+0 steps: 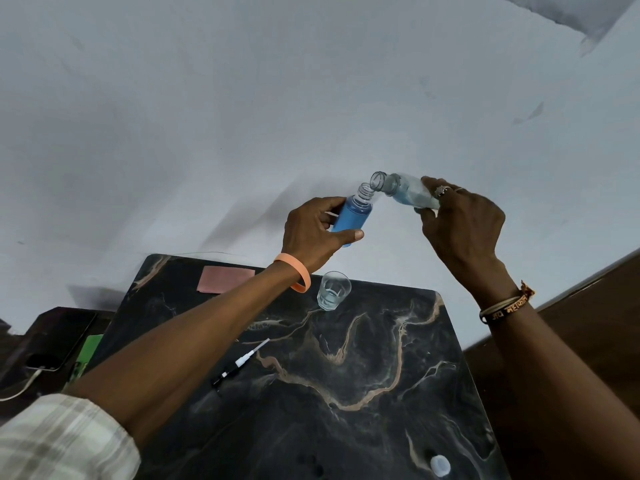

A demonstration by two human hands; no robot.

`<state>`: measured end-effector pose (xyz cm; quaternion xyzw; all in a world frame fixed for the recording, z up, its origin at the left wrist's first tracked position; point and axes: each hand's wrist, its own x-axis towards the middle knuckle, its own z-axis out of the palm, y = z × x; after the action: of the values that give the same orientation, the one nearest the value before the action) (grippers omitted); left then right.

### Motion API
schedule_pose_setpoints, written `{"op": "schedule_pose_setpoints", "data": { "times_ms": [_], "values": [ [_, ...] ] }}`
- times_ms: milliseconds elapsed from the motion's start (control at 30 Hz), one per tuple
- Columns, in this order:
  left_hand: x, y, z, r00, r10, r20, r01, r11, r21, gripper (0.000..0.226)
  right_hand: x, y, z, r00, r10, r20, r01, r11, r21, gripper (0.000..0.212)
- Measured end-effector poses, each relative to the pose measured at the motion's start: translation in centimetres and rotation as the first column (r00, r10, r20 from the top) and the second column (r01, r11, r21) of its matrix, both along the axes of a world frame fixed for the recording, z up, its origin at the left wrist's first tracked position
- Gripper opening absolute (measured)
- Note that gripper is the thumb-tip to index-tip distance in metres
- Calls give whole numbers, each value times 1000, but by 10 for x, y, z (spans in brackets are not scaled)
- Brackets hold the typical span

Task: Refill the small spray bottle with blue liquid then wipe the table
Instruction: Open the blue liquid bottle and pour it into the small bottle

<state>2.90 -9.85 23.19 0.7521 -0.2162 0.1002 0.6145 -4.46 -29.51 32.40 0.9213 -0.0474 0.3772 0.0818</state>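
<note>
Pink, a flat piece of cloth or paper (225, 279) lies on the dark marble table (363, 393), well below my left fingers and to their left, and the spray head (239, 363) with its thin tube lies there too, apart from its bottle. My left hand (317, 230) grips the small spray bottle (351, 216) in the air above the far table edge, with the thumb on the near side and the fingers curled round the far side. This bottle is clear plastic with no cap, blue almost up to the shoulder, and its long axis leans so that the threaded neck points up and to the right. Just beside that neck, a little higher and on the right, is the open mouth of the bigger bottle (405, 194). It lies nearly flat with its mouth toward the left, and a low, pale blue rest of liquid is inside. My right hand (460, 223) holds it by the bottom end, fingers closed around it. I cannot tell if liquid runs between the two mouths. I judge the filling nearly done, so the next move is to tip the big bottle back. A glass (334, 291) stands below, between my hands.
</note>
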Motion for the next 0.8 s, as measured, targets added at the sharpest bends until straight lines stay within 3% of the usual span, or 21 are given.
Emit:
{"op": "schedule_pose_setpoints", "data": {
  "times_ms": [333,600,800],
  "values": [
    [-4,1,-7,998,-11,-67,10,1000,-14,58,-5,6,-37,993,-43,-111,70,966,248,43],
    [-16,3,-28,993,-31,-111,41,996,82,60,-13,18,-80,970,10,-244,119,854,506,42],
    [-36,15,-75,977,-25,-212,52,991,124,51,-28,39,-142,921,44,-388,222,758,613,40]
  ]
}}
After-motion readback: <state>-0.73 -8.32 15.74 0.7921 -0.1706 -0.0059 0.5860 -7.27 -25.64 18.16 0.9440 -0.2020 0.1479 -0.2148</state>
